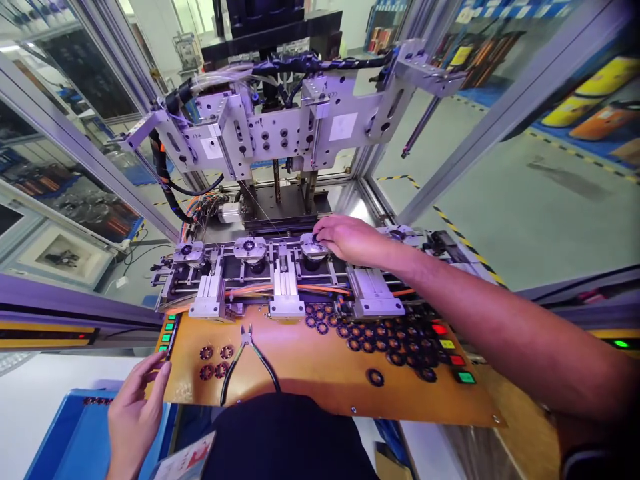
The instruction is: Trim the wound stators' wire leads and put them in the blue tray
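Note:
My right hand (345,239) reaches across to the third round fixture (314,248) of a metal machine (280,127), fingers curled and pinched on a small dark ring part there. My left hand (135,407) rests at the front left edge of the brown work board (320,387), fingers stretched out beside a column of green buttons (167,332), holding nothing. Two more round fixtures (250,245) sit to the left of the one my right hand touches.
Black-handled cutters (249,357) lie on the board, with three wound rings (215,362) to their left. Several dark rings (380,337) are heaped on the right beside coloured buttons (453,352). A blue bin (75,433) stands at lower left. Glass panels enclose the machine.

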A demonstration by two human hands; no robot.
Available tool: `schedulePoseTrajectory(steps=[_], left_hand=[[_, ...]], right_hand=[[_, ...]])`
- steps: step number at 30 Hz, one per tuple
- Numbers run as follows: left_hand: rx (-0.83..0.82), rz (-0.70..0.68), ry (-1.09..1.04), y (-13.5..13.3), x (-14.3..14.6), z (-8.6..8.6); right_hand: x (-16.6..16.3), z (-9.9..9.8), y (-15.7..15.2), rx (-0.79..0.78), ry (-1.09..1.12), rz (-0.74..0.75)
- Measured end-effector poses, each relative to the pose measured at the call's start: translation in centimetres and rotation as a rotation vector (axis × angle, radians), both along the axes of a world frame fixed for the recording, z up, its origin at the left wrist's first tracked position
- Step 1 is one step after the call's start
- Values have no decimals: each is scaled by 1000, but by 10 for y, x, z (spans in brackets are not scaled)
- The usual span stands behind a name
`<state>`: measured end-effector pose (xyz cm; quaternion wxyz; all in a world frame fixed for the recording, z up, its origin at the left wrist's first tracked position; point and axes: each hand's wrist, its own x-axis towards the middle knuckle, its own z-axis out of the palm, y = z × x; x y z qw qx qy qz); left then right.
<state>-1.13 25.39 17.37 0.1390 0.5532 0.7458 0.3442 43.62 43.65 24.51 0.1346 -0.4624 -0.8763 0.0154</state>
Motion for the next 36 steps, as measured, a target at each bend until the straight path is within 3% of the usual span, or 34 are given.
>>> schedulePoseTrajectory(steps=[6,10,13,15,18,21,23,26,28,30,36], left_hand=[[-5,-9,58,-4,-4,2],[12,-1,75,-6,-12,4],[94,-126,111,7,-11,19],[215,-297,153,24,1,40],[424,-585,239,58,40,82],[480,-905,335,95,100,112],[403,-1085,410,117,144,117],[239,-1189,606,146,202,107],[146,-1206,723,159,230,97],[105,-1206,772,168,247,88],[46,-1203,809,172,259,78]], right_hand=[[5,3,-13,28,-30,-10],[12,-8,-29,37,-36,-12],[12,-17,-30,51,-18,-13],[9,-18,-28,80,12,-17],[1,-7,-32,182,101,-70],[-11,12,-58,356,243,-188],[-21,22,-89,472,358,-243],[-32,26,-144,572,528,-214],[-33,14,-184,565,560,-209],[-27,-9,-223,525,534,-268],[-18,-117,-320,326,449,-575]])
